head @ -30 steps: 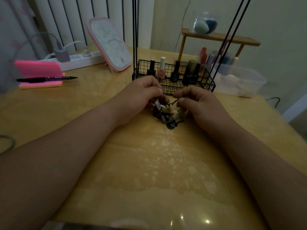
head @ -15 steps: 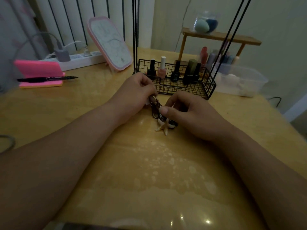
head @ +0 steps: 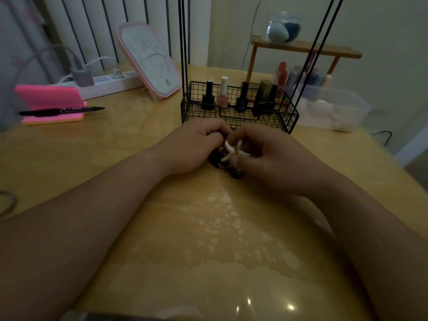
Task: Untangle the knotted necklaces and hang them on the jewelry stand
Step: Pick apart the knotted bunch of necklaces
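Two bare forearms reach in from the bottom corners and meet just above the middle of the frame. The left hand has its fingers curled in, gripping the upper side of a tangle of necklaces. The right hand pinches a white starfish pendant that sticks up from the tangle between the two hands. The dark beads of the tangle rest on the glossy wooden table, right under the fingertips.

Directly behind the hands stands a black wire basket. It holds a row of nail polish bottles: a black bottle, a pink bottle with a white cap, another black one and two taller dark bottles. Thin black rods rise from the basket's ends out of the top of the frame.

To the right sits a clear plastic tub with pale round items inside, too blurred to name. Above it, a small wooden shelf carries a glass jar holding two makeup sponges, with more bottles beneath.

At upper left lean a pink-framed mirror, a white power strip, and a pink notepad with a black pen across it.
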Tool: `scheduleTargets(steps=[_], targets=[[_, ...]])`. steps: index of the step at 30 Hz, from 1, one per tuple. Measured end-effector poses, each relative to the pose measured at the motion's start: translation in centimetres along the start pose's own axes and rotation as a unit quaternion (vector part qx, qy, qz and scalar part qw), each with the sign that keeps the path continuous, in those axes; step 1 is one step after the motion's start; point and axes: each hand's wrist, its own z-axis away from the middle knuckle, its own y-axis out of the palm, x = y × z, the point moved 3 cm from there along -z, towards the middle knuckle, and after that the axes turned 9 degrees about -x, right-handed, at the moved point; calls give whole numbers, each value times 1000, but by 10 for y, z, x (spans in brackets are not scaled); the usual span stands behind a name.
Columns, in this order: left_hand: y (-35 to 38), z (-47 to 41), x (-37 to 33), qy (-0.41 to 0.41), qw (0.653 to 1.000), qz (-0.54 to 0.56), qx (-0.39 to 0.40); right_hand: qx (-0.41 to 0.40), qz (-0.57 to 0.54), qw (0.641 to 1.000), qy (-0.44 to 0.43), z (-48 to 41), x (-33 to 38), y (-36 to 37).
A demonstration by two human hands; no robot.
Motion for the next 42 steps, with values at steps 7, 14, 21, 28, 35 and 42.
scheduleTargets(steps=[7, 14, 21, 28, 35, 42], targets=[[2, 2, 1, 2, 999, -9, 50, -100, -381, 912, 116, -7, -12, -14], [1, 2, -1, -2, 999, 29, 20, -65, -517, 840, 152, -7, -10, -12], [-12, 3, -5, -81, 968, 237, -17, -94, -405, 887, 200, -9, -25, -12], [-18, 0, -1, -81, 967, 232, -67, -31, -154, 978, 136, -4, -21, -13], [-15, 0, -8, -83, 948, 301, -61, 2, -44, 997, 70, -4, -15, -4], [-15, -4, -12, -82, 905, 417, -14, 8, -49, 998, 24, -4, -2, 11]])
